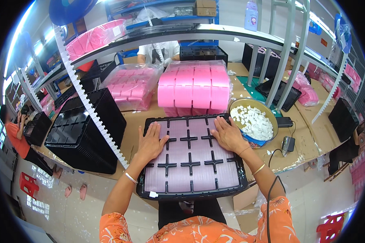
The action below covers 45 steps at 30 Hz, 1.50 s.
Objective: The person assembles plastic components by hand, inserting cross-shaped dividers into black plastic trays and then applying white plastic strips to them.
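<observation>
Left hand [151,142] and right hand [229,135] lay open upon the black tray [194,196] — probably light, rather stiff, best held by its rim [243,174].

left hand [151,142] palm down; right hand [230,136] palm down; forearms [121,194] apart

The black tray [194,196] I touch lies flat in the centre of the frame, its near edge toward the bottom. Inside it spreads a pale pink, finely streaked sheet [178,153], with black crosses [190,164] showing through in rows.
</observation>
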Tool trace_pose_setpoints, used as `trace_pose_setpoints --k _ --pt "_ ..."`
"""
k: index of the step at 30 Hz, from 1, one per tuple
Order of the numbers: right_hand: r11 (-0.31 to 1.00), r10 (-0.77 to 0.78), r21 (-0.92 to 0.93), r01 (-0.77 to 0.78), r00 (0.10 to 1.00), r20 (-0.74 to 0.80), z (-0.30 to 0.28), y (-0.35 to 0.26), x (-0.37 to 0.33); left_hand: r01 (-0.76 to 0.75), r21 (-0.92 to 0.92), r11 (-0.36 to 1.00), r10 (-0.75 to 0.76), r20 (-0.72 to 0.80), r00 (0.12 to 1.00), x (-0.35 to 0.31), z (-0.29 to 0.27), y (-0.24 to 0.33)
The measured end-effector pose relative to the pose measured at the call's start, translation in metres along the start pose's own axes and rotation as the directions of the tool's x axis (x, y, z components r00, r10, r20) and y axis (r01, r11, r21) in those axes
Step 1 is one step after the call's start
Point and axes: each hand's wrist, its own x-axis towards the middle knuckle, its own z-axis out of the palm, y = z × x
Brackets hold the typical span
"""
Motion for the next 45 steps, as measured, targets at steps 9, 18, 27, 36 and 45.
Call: trace_pose_setpoints --k 9,18,27,36,45 --pt "0.890 -0.085 0.451 0.057 0.996 0.042 -0.063 -0.022 -0.084 -0.137 -0.223 0.965 0.123 -0.074 0.990 -0.080 -0.018 0.018" --pt "0.905 -0.056 0.406 0.128 0.981 -0.185 -0.079 -0.068 -0.207 -0.227 -0.137 0.964 0.220 -0.060 0.974 -0.216 -0.049 0.042" --pt "0.757 -0.062 0.624 0.194 0.972 -0.227 -0.125 -0.057 -0.173 -0.246 -0.238 0.939 0.174 -0.288 0.942 -0.208 -0.059 0.086" --pt "0.842 -0.102 0.335 0.423 0.734 -0.672 -0.201 -0.078 -0.110 -0.365 -0.041 0.930 0.208 -0.761 0.615 -0.158 -0.126 0.045" --pt "0.488 0.518 0.791 0.370 0.607 -0.603 -0.167 -0.055 -0.085 -0.203 -0.713 0.671 -0.719 -0.692 0.056 -0.273 -0.185 -0.073"
